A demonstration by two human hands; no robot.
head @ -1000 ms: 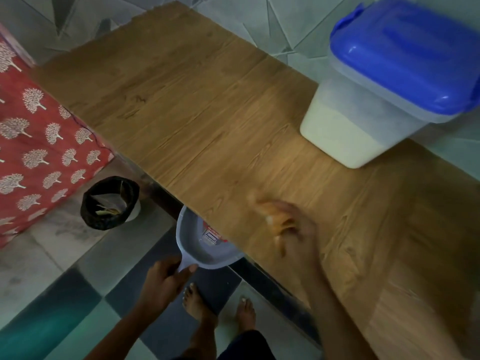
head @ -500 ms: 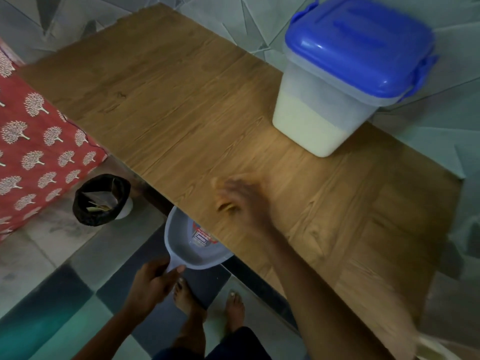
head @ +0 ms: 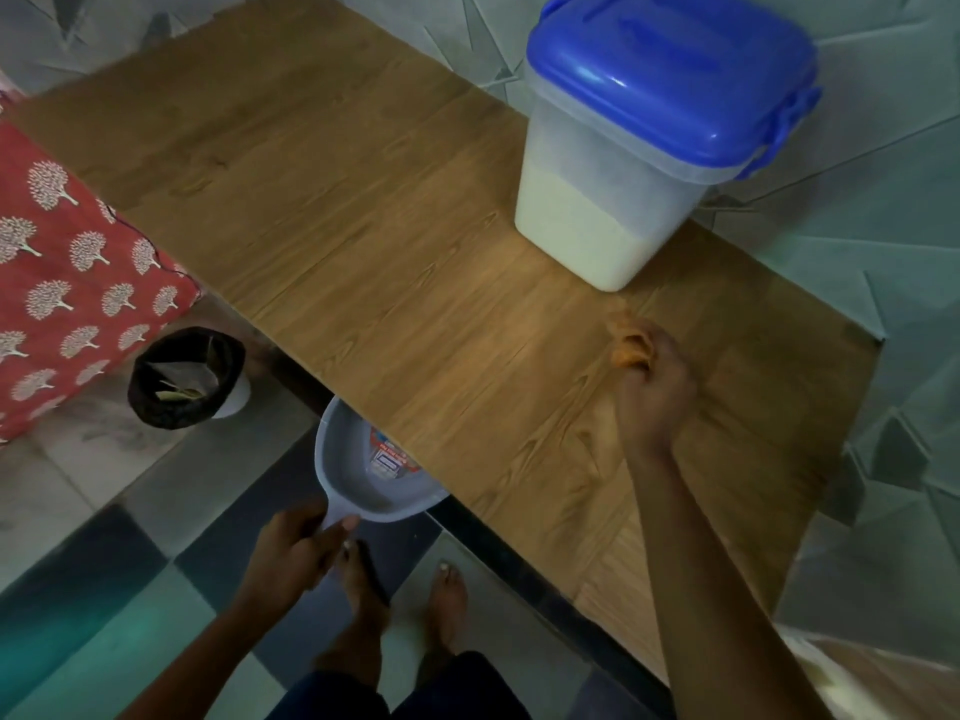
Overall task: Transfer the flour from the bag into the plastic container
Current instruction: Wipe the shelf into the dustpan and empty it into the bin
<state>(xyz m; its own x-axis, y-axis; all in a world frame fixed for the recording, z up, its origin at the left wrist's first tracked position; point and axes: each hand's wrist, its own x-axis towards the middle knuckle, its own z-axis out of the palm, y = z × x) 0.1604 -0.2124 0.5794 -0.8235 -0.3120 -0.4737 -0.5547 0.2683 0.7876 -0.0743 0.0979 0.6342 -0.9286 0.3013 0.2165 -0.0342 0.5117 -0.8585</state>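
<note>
Head view suggests the transfer is done, cleanup left: flour [head: 582, 241] sits inside the lidded plastic container [head: 613, 148] on the table [head: 363, 226], the left hand [head: 288, 556] grips a dustpan [head: 353, 475] below its edge, the right hand [head: 652, 387] clutches what looks like an orange cloth [head: 627, 348].

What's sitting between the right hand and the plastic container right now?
In the head view, only bare table lies beyond the orange cloth that the right hand grips; nothing else sits before the plastic container.
</note>
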